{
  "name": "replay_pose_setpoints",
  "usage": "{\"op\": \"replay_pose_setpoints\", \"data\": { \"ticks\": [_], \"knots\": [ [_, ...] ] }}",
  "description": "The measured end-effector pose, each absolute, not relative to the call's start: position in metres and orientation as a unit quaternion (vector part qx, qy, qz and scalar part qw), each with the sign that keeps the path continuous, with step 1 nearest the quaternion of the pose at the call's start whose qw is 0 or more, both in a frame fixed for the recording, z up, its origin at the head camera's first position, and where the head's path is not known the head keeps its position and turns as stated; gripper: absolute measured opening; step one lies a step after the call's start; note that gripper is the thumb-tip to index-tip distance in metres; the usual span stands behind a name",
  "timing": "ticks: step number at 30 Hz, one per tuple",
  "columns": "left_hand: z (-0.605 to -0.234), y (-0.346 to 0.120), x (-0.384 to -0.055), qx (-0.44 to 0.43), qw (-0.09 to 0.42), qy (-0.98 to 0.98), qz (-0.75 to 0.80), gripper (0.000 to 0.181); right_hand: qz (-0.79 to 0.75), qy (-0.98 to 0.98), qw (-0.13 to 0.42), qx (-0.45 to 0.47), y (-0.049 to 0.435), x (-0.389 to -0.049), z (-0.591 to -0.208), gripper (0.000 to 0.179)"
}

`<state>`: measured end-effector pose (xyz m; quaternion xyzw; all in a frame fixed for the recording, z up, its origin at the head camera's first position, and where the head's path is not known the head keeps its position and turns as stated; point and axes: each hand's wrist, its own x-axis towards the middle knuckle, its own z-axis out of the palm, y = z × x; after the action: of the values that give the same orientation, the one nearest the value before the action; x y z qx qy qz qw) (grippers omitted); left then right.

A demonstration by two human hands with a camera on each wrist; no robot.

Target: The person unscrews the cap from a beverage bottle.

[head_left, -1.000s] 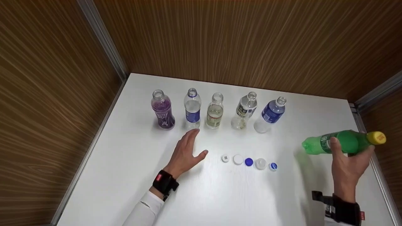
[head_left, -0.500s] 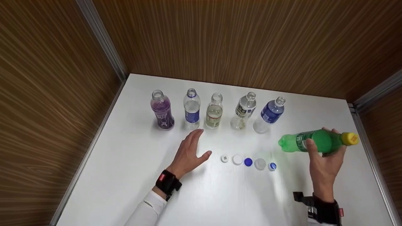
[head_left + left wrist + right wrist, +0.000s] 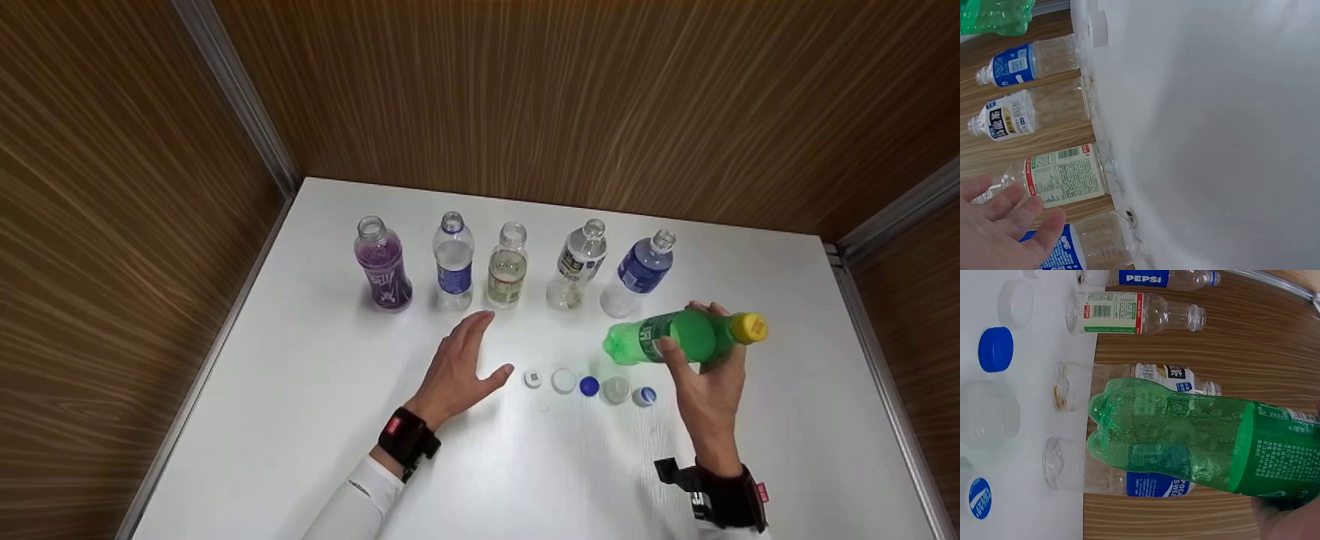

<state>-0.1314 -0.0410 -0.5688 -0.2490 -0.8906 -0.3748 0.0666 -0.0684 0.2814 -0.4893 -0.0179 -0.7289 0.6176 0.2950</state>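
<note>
My right hand point(image 3: 712, 397) grips a green plastic bottle point(image 3: 686, 336) with a yellow cap point(image 3: 748, 328) around its upper part. The bottle is tilted far over above the table, its base pointing left and its cap right. In the right wrist view the green bottle point(image 3: 1185, 433) covers part of the bottles behind it. My left hand point(image 3: 459, 375) hovers with fingers spread and nothing in them, nearest to the Pepsi bottle point(image 3: 454, 262) and the bottle with a pale green label point(image 3: 507, 266). Several loose caps lie in a row between the hands, among them a dark blue cap point(image 3: 589, 386).
Uncapped bottles stand in a row towards the back: a purple bottle point(image 3: 385, 266) at the left, a white-labelled bottle point(image 3: 576, 264) and a blue-labelled bottle point(image 3: 637, 274) at the right. Wood-grain panels point(image 3: 555, 97) enclose the white table point(image 3: 285, 405).
My right hand has carried the green bottle leftwards, from the table's right edge to beside the row of caps. My left hand has shifted slightly right, still spread.
</note>
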Motion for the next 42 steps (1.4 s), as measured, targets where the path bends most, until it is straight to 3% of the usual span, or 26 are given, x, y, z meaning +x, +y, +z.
{"op": "replay_pose_setpoints", "data": {
  "ticks": [12,27,32,42],
  "knots": [
    [-0.568,-0.031,-0.129,-0.263,0.046,-0.889,-0.372,0.085,0.676,-0.687,0.266,0.009,0.256,-0.072,-0.496,0.069],
    [-0.572,-0.023,-0.121,-0.296,0.039,-0.88,-0.369,0.098,0.718,-0.675,0.162,-0.042,0.226,-0.078,-0.511,0.054],
    [-0.57,-0.018,-0.12,-0.304,0.03,-0.876,-0.372,0.101,0.728,-0.671,0.126,-0.054,0.218,-0.08,-0.518,0.057],
    [-0.569,-0.013,-0.118,-0.315,0.015,-0.87,-0.379,0.101,0.721,-0.684,0.1,-0.046,0.199,-0.082,-0.527,0.057]
  ]
}}
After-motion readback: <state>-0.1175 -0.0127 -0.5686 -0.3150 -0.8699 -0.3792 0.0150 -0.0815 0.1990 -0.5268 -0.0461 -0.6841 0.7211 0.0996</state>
